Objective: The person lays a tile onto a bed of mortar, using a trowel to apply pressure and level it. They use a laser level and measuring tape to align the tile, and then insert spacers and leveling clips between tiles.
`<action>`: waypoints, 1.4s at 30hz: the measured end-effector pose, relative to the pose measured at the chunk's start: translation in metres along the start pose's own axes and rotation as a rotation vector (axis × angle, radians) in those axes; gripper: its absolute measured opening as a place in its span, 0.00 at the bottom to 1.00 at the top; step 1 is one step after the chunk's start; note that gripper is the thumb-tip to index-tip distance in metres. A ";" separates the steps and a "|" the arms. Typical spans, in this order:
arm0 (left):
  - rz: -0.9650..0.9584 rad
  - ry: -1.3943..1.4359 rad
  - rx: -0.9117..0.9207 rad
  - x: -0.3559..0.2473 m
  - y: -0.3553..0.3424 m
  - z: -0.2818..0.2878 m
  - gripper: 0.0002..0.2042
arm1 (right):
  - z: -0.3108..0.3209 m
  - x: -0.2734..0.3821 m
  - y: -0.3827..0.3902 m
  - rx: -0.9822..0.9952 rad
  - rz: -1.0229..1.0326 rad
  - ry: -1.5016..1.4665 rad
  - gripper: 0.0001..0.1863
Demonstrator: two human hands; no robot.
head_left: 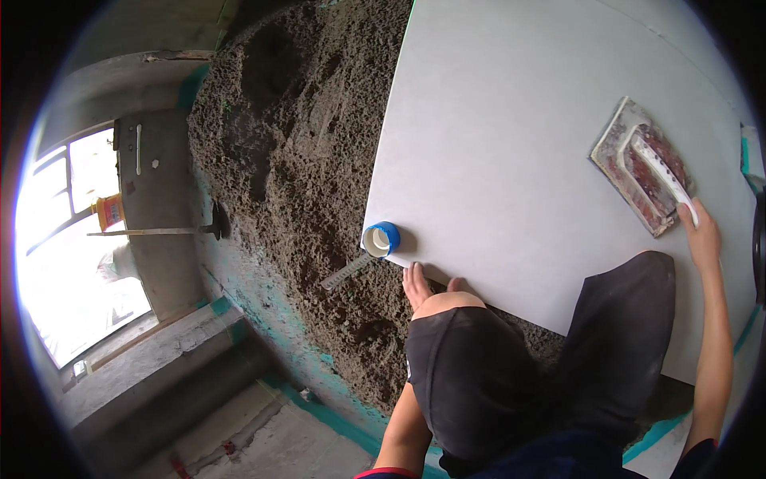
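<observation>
A large white tile (495,136) covers the right of the view on coarse grey mortar (279,184). My left hand (416,283), partly behind my knee, rests at the tile's lower edge with its fingers apart. My right hand (700,231) grips the white handle of a stained flat trowel (638,164) over the tile's right part. A blue ring-shaped object with a pale inside (381,239) stands on the tile's lower left corner, beside a narrow metal strip (345,273) that reaches out over the mortar.
My bent knees (471,375) are over the tile's lower edge. At the left are a concrete step (136,375), a bright window opening (72,295), a long-handled tool (159,231) and a yellow-red container (109,211). A teal-marked concrete strip (263,311) borders the mortar.
</observation>
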State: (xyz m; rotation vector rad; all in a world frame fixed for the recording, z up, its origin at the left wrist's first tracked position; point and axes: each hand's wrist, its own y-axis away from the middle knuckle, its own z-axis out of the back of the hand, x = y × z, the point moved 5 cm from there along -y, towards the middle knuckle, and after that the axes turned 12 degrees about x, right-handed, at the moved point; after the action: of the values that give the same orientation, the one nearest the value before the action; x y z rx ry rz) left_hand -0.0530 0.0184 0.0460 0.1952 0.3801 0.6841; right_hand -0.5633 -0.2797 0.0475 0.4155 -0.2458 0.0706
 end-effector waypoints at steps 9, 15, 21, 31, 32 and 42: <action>0.050 -0.179 0.343 -0.032 -0.013 0.016 0.56 | 0.028 0.105 -0.028 0.272 0.218 -0.096 0.23; 0.061 -0.193 0.403 -0.024 -0.017 0.013 0.58 | 0.012 0.174 -0.032 0.281 0.349 0.064 0.24; -0.017 -0.155 0.388 -0.023 -0.022 0.021 0.56 | -0.006 0.214 -0.025 0.315 0.330 0.047 0.28; 0.058 -0.220 0.405 0.003 -0.006 0.006 0.59 | -0.014 0.229 -0.025 0.575 0.345 -0.112 0.32; 0.074 -0.235 0.376 0.006 -0.010 0.005 0.60 | -0.016 0.232 -0.024 0.585 0.366 -0.135 0.31; -0.025 -0.123 0.251 0.010 -0.010 0.017 0.59 | -0.004 0.316 0.054 0.318 0.261 -0.191 0.32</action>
State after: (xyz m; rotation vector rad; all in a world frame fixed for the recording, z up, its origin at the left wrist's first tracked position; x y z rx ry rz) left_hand -0.0336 0.0165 0.0555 0.4684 0.3489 0.5956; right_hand -0.2634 -0.2231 0.1443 0.7062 -0.4792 0.3298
